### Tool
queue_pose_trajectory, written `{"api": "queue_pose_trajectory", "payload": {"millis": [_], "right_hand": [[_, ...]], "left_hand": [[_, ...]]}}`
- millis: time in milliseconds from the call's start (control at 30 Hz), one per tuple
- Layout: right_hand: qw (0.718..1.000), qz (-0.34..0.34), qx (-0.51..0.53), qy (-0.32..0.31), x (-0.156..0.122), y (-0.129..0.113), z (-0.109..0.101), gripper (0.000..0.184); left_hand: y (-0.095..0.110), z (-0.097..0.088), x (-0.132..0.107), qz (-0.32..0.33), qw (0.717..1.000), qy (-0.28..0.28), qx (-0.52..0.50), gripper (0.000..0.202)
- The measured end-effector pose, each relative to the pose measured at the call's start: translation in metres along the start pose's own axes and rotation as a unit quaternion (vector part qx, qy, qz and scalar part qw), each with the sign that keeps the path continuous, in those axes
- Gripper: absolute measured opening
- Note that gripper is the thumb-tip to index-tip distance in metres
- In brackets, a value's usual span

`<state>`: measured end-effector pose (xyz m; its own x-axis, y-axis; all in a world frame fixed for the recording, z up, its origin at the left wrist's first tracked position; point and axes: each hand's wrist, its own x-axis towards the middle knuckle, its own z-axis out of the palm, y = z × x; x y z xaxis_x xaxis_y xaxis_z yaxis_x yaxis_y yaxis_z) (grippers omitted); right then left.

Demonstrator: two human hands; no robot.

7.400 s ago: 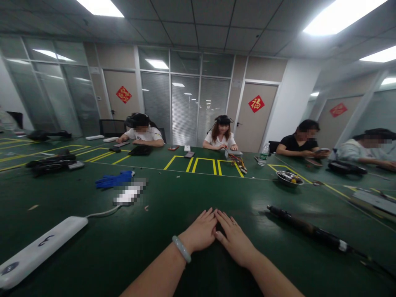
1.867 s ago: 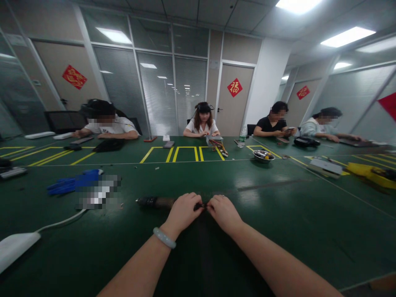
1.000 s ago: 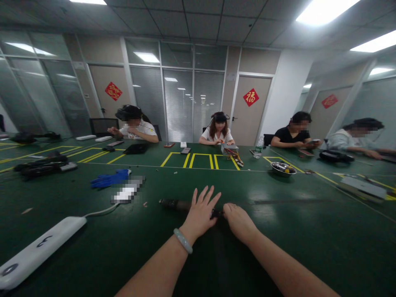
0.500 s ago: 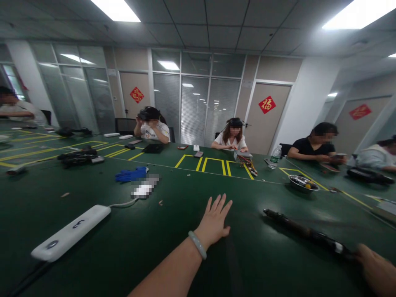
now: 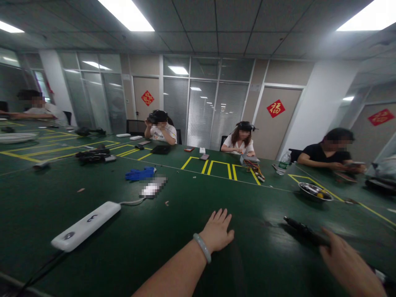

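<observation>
My left hand [image 5: 218, 231], a pale bangle at its wrist, lies palm down on the green table [image 5: 148, 239] with its fingers stretched out. It holds nothing. At the right, my right hand [image 5: 348, 258] is closed around a long, slim black rod [image 5: 305, 230] that resembles a furled umbrella. The rod's narrow tip points toward the table's middle, and its rear part with a white patch shows beyond my hand at the lower right edge. My fingers partly hide the rod's middle, so its exact kind is unclear.
A white power strip [image 5: 88, 226] with a cable lies at the left, near a blue glove [image 5: 140, 174]. To the right stand a metal bowl [image 5: 314, 192] and a water bottle [image 5: 283, 162]. Several people sit across the table; one person's hands are at a metal box with wires [image 5: 252, 161].
My right hand has moved forward and leftward along the black rod, from its rear end to nearer its middle. My left hand stays flat on the table. The view has shifted slightly.
</observation>
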<state>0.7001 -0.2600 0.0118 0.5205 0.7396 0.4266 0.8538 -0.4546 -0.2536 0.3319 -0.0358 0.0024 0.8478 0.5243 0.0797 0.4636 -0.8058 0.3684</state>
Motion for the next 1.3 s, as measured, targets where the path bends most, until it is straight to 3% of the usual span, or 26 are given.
{"api": "queue_pose_trajectory", "payload": {"millis": [100, 200, 267, 367, 700, 967, 1067, 1133, 1200, 1267, 1300], "right_hand": [[0.992, -0.018, 0.043, -0.119, -0.002, -0.105, 0.024, 0.072], [0.975, -0.095, 0.097, -0.173, -0.011, -0.197, 0.044, 0.071], [0.958, -0.164, 0.115, -0.203, -0.019, -0.235, 0.055, 0.069], [0.936, -0.224, 0.121, -0.242, -0.028, -0.254, 0.068, 0.064], [0.911, -0.221, 0.186, -0.294, -0.020, -0.237, 0.059, 0.062], [0.903, -0.191, 0.272, -0.273, -0.017, -0.231, 0.062, 0.057], [0.930, -0.161, 0.274, -0.187, -0.001, -0.210, 0.060, 0.052], [0.963, -0.116, 0.231, -0.071, 0.014, -0.180, 0.055, 0.054], [0.981, -0.031, 0.170, 0.085, 0.024, -0.136, 0.048, 0.059], [0.965, 0.080, 0.093, 0.230, 0.027, -0.083, 0.041, 0.065], [0.953, 0.128, 0.053, 0.271, 0.025, -0.056, 0.038, 0.067]], "left_hand": [[-0.002, 0.004, 0.000, 0.007, 1.000, 0.007, 0.004, 0.066], [-0.002, 0.005, -0.001, 0.005, 1.000, 0.021, 0.017, 0.065], [-0.002, 0.004, -0.002, 0.013, 0.999, 0.023, 0.029, 0.064], [-0.001, 0.001, -0.004, 0.032, 0.999, 0.014, 0.038, 0.065], [-0.003, 0.005, 0.002, 0.029, 0.999, 0.011, 0.026, 0.065], [-0.001, 0.004, 0.001, 0.013, 1.000, 0.020, 0.014, 0.067], [0.000, 0.001, 0.000, 0.007, 1.000, 0.029, 0.006, 0.068], [0.000, -0.002, -0.001, 0.004, 1.000, 0.016, -0.002, 0.069], [0.000, -0.006, -0.002, 0.005, 1.000, -0.007, -0.013, 0.071], [-0.001, -0.009, -0.002, 0.005, 0.999, -0.023, -0.022, 0.071], [-0.001, -0.010, -0.003, 0.004, 0.999, -0.026, -0.025, 0.071]]}}
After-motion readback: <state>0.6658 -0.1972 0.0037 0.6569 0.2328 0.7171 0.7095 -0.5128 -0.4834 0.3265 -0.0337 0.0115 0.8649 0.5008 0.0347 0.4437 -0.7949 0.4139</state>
